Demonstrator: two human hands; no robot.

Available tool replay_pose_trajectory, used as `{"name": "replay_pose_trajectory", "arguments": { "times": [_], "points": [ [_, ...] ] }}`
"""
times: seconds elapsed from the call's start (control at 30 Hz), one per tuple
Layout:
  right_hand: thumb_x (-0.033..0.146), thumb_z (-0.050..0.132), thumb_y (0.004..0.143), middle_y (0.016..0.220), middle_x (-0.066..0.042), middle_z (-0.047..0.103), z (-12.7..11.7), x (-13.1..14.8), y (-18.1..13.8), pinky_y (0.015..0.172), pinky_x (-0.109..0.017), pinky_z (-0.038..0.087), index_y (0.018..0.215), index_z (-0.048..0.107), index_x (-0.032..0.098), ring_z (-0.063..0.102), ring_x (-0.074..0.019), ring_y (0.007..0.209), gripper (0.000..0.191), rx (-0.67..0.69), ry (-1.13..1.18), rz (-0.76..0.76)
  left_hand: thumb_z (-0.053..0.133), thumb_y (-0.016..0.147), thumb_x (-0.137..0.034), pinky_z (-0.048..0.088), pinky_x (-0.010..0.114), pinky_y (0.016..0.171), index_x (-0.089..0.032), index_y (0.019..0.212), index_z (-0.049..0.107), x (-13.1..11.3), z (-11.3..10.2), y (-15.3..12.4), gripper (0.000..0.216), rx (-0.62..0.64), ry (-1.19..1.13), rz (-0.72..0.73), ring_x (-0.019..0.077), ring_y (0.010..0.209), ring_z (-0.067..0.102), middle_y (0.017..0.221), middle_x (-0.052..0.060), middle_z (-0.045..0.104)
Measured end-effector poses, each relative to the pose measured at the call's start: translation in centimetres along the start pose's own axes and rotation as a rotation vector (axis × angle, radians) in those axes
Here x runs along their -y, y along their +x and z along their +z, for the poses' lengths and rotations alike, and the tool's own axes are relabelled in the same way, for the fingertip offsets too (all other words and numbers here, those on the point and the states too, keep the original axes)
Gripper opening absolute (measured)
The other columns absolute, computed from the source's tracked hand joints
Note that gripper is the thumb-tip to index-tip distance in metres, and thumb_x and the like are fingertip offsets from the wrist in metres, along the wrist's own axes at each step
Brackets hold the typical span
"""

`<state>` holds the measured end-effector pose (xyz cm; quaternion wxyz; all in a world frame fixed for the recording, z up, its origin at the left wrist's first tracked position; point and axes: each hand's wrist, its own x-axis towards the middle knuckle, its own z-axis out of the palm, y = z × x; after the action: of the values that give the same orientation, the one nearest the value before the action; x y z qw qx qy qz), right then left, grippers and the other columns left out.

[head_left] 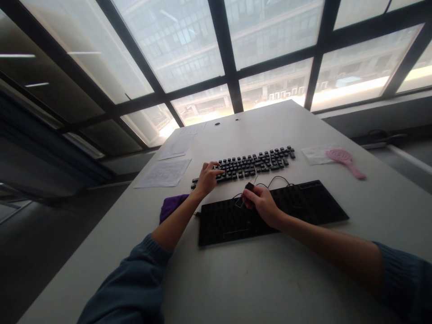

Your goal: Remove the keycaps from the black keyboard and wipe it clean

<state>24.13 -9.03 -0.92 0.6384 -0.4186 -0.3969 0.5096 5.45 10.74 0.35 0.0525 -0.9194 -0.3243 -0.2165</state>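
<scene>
My left hand (206,178) reaches over the near left end of a laid-out set of loose black keycaps (259,162). Its thumb and index finger are apart, close to or touching the caps. My right hand (265,204) is closed above the black keyboard base (229,222). Between its fingertips is a small black block (249,186), keycap-sized, with thin wire loops sticking out, like a wire keycap puller (239,202). The palm side is hidden. The base looks stripped of its caps, and a thin black cable (278,177) curls behind it.
A purple cloth (171,206) lies beside my left forearm. Printed papers (164,173) are on the left of the white table (249,279). A pink hairbrush (346,162) and a clear plastic bag (313,154) lie on the right. Windows rise beyond the far edge.
</scene>
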Motion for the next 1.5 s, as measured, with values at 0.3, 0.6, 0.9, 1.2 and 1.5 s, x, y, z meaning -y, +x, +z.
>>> {"name": "replay_pose_trajectory", "arguments": {
  "times": [0.3,0.6,0.9,1.2,1.5],
  "points": [
    [0.042,0.069,0.082,0.058,-0.001,0.060,0.0,0.0,-0.1,0.050,-0.025,0.039,0.070,0.066,0.015,0.051,-0.0119,0.051,0.029,0.003,0.001,-0.001,0.044,0.082,0.004,0.047,0.046,0.101,-0.031,0.104,0.078,0.2,0.2,-0.6,0.054,0.013,0.002,0.031,0.0268,0.111,0.044,0.126,0.005,0.058],
    [0.042,0.069,0.082,0.058,0.000,0.059,0.0,0.1,-0.1,0.050,-0.025,0.038,0.071,0.066,0.015,0.051,-0.0121,0.051,0.030,0.008,0.005,0.005,0.046,0.085,0.000,0.049,0.042,0.096,-0.029,0.103,0.078,0.4,-0.1,-1.2,0.048,-0.034,-0.036,-0.005,0.0262,0.106,0.045,0.122,0.005,0.060],
    [0.043,0.069,0.082,0.057,0.000,0.059,0.1,0.1,-0.1,0.050,-0.026,0.038,0.069,0.066,0.015,0.050,-0.0123,0.051,0.030,0.009,0.002,0.003,0.046,0.082,0.003,0.049,0.044,0.095,-0.030,0.100,0.079,1.3,-0.9,-2.7,0.050,-0.042,0.001,-0.070,0.0266,0.106,0.044,0.122,0.006,0.060],
    [0.040,0.068,0.083,0.057,0.000,0.058,0.1,0.3,-0.1,0.050,-0.026,0.038,0.069,0.065,0.015,0.050,-0.0121,0.051,0.028,0.011,0.008,0.006,0.045,0.082,0.003,0.050,0.041,0.090,-0.028,0.096,0.080,1.6,-0.8,-2.8,0.049,-0.092,-0.006,-0.091,0.0259,0.102,0.045,0.120,0.006,0.062],
    [0.039,0.069,0.083,0.057,0.000,0.058,0.0,-0.1,-0.2,0.051,-0.025,0.038,0.071,0.067,0.015,0.051,-0.0117,0.052,0.027,-0.016,0.045,0.007,0.051,0.086,-0.004,0.048,0.038,0.089,-0.020,0.090,0.072,-3.6,-4.7,-3.0,0.027,-0.219,-0.144,-0.137,0.0230,0.093,0.056,0.095,0.006,0.065]
  ]
}}
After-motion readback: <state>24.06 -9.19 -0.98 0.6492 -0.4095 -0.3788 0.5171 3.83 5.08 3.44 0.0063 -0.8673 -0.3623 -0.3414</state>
